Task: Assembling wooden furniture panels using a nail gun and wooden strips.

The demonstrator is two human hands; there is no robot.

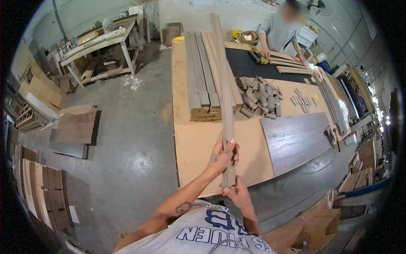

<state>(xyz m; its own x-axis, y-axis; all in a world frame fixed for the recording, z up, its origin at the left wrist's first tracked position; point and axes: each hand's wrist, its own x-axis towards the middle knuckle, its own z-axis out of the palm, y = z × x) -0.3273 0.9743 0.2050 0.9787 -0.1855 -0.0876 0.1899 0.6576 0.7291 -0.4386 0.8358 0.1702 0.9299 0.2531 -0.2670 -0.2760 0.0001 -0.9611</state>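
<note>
A long grey-brown wooden strip [227, 110] runs away from me over the table. My left hand [220, 155] is wrapped round it partway up, with fingers showing on its right side. Close to my body, my right hand [237, 192] grips the strip's near end, thumb and fingers at its sides. Under and to the left of the strip lies a stack of similar wooden strips [198, 76]. Right of it is a pile of short wooden blocks [260, 97]. The strip's far part passes above the stack; whether it touches cannot be made out.
A dark flat panel [296, 142] lies on the tan-covered table [192, 148], a power tool [329, 135] at its edge. Across the table a co-worker [281, 31] handles several wooden strips [289, 65]. A white workbench [97, 46] and stacked boards [46, 190] stand on the left.
</note>
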